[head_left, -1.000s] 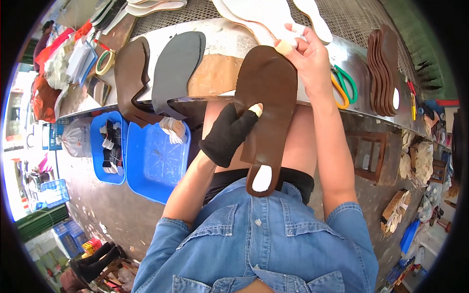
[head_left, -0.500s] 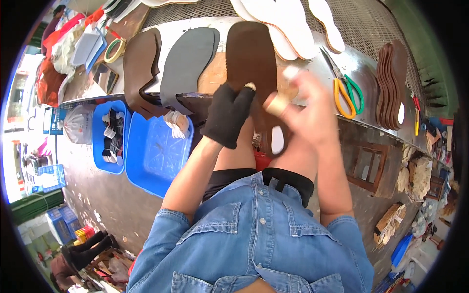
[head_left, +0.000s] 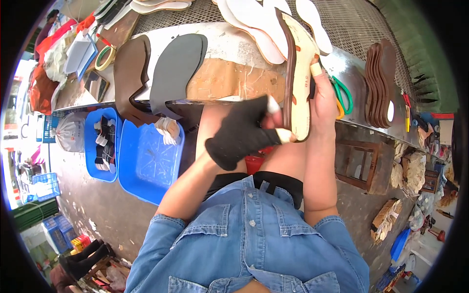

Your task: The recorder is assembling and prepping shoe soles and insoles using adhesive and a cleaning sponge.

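An insole [head_left: 300,93] with a cream underside and a folded brown edge is raised over the bench front, standing nearly on its long edge. My bare right hand [head_left: 324,105] grips its right side, the taped thumb lying against the cream face. In a black fingerless glove, my left hand [head_left: 244,132] pinches the lower end, with a taped fingertip on the cream face and others at the brown edge. Scissors with green and yellow handles [head_left: 344,96] lie partly hidden behind the right hand. Left of the insole, a brown cardboard sheet [head_left: 215,80] lies on the bench.
Grey sole-shaped pieces [head_left: 175,68] and brown ones [head_left: 129,73] overhang the bench front. White insoles [head_left: 251,34] lie on the mesh behind; a stack of brown insoles [head_left: 380,83] sits right. Blue bins [head_left: 122,168] stand below left. A wooden stool [head_left: 373,168] is below right.
The brown insole has been lifted off the bench and turned, showing its cream underside. My right hand has closed on its right side, and my left hand has shifted to its lower end.
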